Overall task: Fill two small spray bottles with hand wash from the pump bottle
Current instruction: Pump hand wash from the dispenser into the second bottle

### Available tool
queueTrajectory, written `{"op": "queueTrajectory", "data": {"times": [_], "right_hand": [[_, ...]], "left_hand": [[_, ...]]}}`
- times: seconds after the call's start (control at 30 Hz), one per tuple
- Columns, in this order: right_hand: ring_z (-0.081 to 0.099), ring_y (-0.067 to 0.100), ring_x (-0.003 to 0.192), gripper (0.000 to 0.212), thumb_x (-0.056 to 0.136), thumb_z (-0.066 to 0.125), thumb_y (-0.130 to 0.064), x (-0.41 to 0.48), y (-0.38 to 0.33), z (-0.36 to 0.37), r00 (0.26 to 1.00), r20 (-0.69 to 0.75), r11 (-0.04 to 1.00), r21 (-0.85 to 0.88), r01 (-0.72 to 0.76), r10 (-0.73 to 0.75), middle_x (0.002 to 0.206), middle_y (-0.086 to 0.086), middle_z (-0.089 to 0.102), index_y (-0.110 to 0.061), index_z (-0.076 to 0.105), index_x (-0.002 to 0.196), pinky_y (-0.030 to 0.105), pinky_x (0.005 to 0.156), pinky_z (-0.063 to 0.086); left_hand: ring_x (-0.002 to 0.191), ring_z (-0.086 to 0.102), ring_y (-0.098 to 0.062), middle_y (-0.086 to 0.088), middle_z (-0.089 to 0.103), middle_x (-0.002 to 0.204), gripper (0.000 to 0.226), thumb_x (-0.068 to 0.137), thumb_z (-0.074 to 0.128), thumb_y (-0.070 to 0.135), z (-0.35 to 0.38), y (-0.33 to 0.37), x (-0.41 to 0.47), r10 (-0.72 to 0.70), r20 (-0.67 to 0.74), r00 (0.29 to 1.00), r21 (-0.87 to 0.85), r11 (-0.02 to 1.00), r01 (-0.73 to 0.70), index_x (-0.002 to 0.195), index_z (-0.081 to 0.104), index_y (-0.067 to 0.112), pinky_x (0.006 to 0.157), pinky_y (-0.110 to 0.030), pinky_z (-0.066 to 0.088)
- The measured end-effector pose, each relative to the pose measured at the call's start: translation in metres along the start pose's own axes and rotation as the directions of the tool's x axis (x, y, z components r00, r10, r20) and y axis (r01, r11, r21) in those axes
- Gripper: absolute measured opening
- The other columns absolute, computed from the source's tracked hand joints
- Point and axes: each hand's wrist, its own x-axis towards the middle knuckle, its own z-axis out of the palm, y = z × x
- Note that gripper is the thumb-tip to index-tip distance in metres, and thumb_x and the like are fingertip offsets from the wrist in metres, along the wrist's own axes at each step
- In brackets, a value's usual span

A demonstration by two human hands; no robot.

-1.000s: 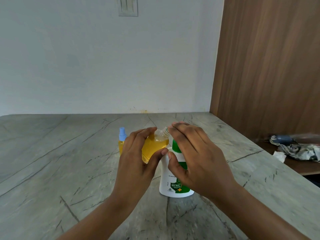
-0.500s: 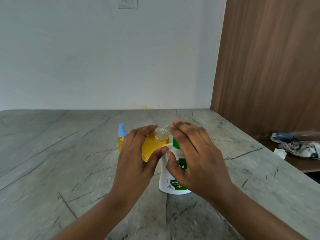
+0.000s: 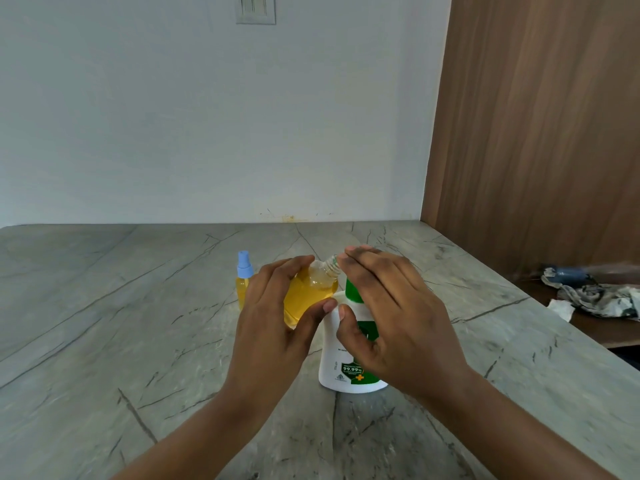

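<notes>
Gripping tilted spray bottle point(image 3: 308, 292) in left hand point(image 3: 277, 317); pressing pump bottle point(image 3: 337, 362) with right hand point(image 3: 394, 317), fingers point(image 3: 374, 271) straight; risking spill from neck-spout misalignment.

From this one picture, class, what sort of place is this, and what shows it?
Probably a home, perhaps a kitchen counter: a veined stone countertop, a plain wall with a switch plate, and a wood-grain panel on the right.

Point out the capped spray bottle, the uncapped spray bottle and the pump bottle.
capped spray bottle point(image 3: 242, 289): head view, on its yellow body below the blue cap.
uncapped spray bottle point(image 3: 308, 294): head view, on its liquid-filled body.
pump bottle point(image 3: 330, 365): head view, on the left of its white body.
</notes>
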Motion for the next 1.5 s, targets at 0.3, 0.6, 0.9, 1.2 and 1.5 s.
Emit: {"op": "queueTrajectory", "data": {"times": [0.3,0.6,0.9,1.2,1.5], "right_hand": [[0.047,0.014,0.112,0.045,0.088,0.045,-0.033,0.006,0.001,-0.007,1.0,0.006,0.999,0.03,-0.013,0.013,0.115,0.007,0.064,-0.005,0.063,0.117,0.017,0.089,0.037],[0.048,0.014,0.113,0.042,0.086,0.049,-0.03,0.002,-0.001,-0.002,0.998,-0.038,0.998,0.056,-0.038,0.04,0.116,0.007,0.064,-0.004,0.064,0.115,0.015,0.091,0.035],[0.051,0.015,0.107,0.038,0.084,0.052,-0.024,-0.002,-0.002,0.002,0.999,-0.031,0.999,0.041,-0.026,0.027,0.11,0.008,0.066,-0.003,0.065,0.111,0.016,0.09,0.037],[0.051,0.015,0.108,0.04,0.085,0.049,-0.027,-0.002,0.002,0.001,1.0,-0.003,1.0,0.015,-0.013,0.013,0.112,0.008,0.065,-0.004,0.064,0.114,0.018,0.084,0.04],[0.041,0.022,0.122,0.047,0.085,0.05,-0.025,0.0,-0.006,0.002,1.0,-0.003,1.0,0.01,0.005,-0.005,0.124,0.014,0.056,-0.002,0.047,0.127,0.023,0.103,0.026]], "left_hand": [[0.1,0.049,0.003,0.031,0.044,0.109,0.043,0.081,0.053,0.055,-0.002,0.005,0.004,0.005,-0.021,1.0,-0.015,1.0,-0.005,0.121,0.042,0.043,0.075,-0.009,0.037],[0.101,0.052,-0.004,0.017,0.052,0.109,0.045,0.081,0.054,0.053,0.001,0.004,0.001,-0.022,-0.024,0.999,-0.052,0.998,0.021,0.121,0.047,0.035,0.077,-0.016,0.042],[0.102,0.051,0.001,0.023,0.049,0.11,0.042,0.081,0.054,0.053,0.001,0.0,-0.003,-0.041,0.001,0.999,-0.041,0.998,0.041,0.12,0.045,0.039,0.08,-0.004,0.038],[0.1,0.053,-0.003,0.021,0.051,0.108,0.044,0.08,0.052,0.056,0.0,0.002,-0.001,-0.046,-0.005,0.999,-0.039,0.998,0.046,0.119,0.047,0.037,0.074,-0.011,0.04],[0.1,0.052,-0.002,0.021,0.051,0.109,0.042,0.08,0.053,0.057,-0.002,0.006,0.002,-0.046,-0.01,0.999,-0.088,0.995,0.045,0.118,0.047,0.038,0.079,-0.006,0.037]]}}
